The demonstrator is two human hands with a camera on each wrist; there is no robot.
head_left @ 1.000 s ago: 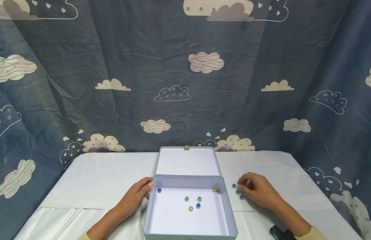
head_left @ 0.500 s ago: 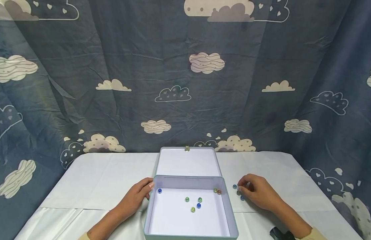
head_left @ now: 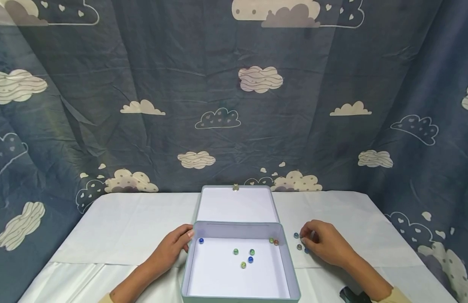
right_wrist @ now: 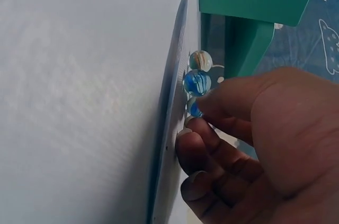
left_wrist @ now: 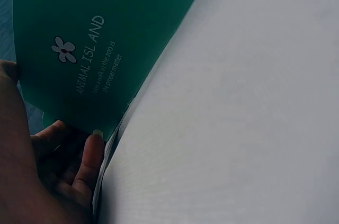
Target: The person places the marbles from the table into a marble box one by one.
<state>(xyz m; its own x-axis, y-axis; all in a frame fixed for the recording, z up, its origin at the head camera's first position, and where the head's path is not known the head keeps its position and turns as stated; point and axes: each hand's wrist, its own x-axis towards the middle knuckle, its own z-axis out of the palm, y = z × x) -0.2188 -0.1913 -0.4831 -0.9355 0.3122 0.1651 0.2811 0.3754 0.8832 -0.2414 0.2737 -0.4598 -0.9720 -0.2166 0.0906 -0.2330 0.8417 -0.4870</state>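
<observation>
In the head view a green tin box (head_left: 234, 300) stands with its lid folded back, several marbles inside, among them a blue marble (head_left: 250, 260). My left hand (head_left: 172, 248) holds its left rim near the back corner; the left wrist view shows the thumb against the printed outer wall (left_wrist: 100, 49). Right of the box my right hand (head_left: 326, 242) is down at the cloth, thumb and fingertips drawn together at a blue marble (right_wrist: 194, 106), which the thumb partly hides. Close by lie another blue marble (right_wrist: 197, 83) and a brown-and-white marble (right_wrist: 201, 60).
A white cloth (head_left: 116, 227) covers the table. The open lid (head_left: 237, 204) lies behind the box. Behind the table hangs a dark blue cloud-patterned curtain (head_left: 173, 84). A black object (head_left: 352, 295) sits by the right forearm.
The brownish marble by the right fingertips has shifted slightly toward the front. A yellow-green marble in the box has rolled a little to the right. Both hands stay almost in place.
</observation>
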